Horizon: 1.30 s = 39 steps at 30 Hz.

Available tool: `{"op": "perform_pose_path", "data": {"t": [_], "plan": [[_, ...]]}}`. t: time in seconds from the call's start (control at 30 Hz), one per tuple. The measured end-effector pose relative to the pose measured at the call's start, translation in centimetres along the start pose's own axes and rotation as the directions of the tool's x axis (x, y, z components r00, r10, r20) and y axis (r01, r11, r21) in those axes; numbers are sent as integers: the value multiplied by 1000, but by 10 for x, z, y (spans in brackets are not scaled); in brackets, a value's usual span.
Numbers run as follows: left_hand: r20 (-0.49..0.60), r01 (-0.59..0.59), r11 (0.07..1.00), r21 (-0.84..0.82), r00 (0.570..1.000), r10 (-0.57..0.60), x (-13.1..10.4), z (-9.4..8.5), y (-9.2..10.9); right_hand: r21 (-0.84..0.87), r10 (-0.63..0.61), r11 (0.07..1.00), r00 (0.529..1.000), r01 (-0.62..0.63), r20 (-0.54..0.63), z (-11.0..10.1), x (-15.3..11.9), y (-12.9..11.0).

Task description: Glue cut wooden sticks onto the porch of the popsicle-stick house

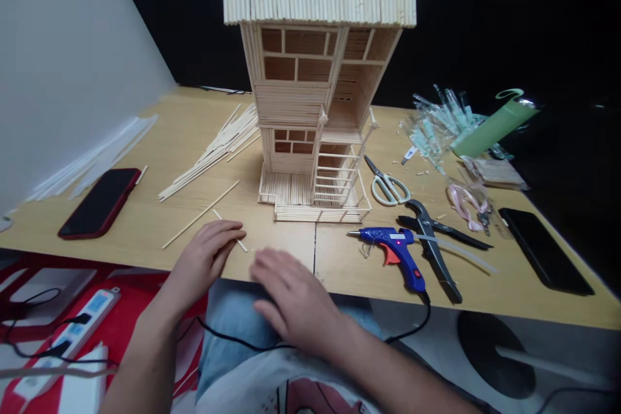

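Note:
A small two-storey house model (295, 103) made of pale wooden sticks stands at the middle of the table. In front of it, my left hand (208, 249) lies over a short wooden stick (241, 245), whose two ends show past my fingers. Those fingers are bent and close together on it. My right hand (291, 294) is at the table's front edge, slightly blurred, with the thumb apart from the fingers and nothing visible in it. A longer stick (201, 215) lies beyond my left hand. The blue glue gun (395, 249) rests on its side to the right, its red light on.
Loose sticks (213, 152) lie left of the model. Scissors (388, 187), black-handled cutters (431, 246), a green bottle (497, 123), plastic packets (446, 119) and a black phone (546, 249) sit on the right. A red-cased phone (101, 202) lies left. A power strip (72, 333) is below.

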<state>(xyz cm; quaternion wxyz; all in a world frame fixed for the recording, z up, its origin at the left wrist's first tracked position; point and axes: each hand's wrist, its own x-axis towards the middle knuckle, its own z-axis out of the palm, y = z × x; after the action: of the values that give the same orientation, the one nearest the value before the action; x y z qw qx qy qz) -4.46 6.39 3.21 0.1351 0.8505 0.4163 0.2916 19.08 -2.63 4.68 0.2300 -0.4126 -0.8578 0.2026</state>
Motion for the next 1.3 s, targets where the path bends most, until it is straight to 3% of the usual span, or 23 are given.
{"op": "perform_pose_path", "data": {"t": [0.1, 0.33, 0.6, 0.73, 0.87, 1.0, 1.13, 1.3], "plan": [[33, 4, 1000, 16, 999, -5, -7, -6, -3, -182, 166, 969, 986, -164, -7, 8, 6, 11], [93, 33, 999, 2, 995, -33, -17, -17, 0, -294, 177, 942, 984, -164, 16, 29, 16, 7], [178, 15, 996, -90, 984, 1, -35, -29, -1, -321, 187, 932, 982, -169, 28, 35, 33, 1], [17, -27, 996, -82, 999, 29, -49, -20, 0, -327, 199, 929, 978, -170, 56, 36, 41, -6], [-177, -145, 986, -81, 976, 129, -59, -13, 2, -334, 200, 927, 978, -168, 64, 41, 50, -12], [-277, -102, 991, -90, 958, 74, -62, -13, 6, -281, 157, 949, 987, -140, 39, 40, 56, -14], [-392, -103, 986, -127, 919, 46, -62, -12, 11, -176, 72, 982, 997, -69, 12, 42, 63, -17], [-530, -109, 969, -220, 847, -25, -60, -8, 13, -106, -46, 994, 998, 41, -42, 59, 76, -27]]}}
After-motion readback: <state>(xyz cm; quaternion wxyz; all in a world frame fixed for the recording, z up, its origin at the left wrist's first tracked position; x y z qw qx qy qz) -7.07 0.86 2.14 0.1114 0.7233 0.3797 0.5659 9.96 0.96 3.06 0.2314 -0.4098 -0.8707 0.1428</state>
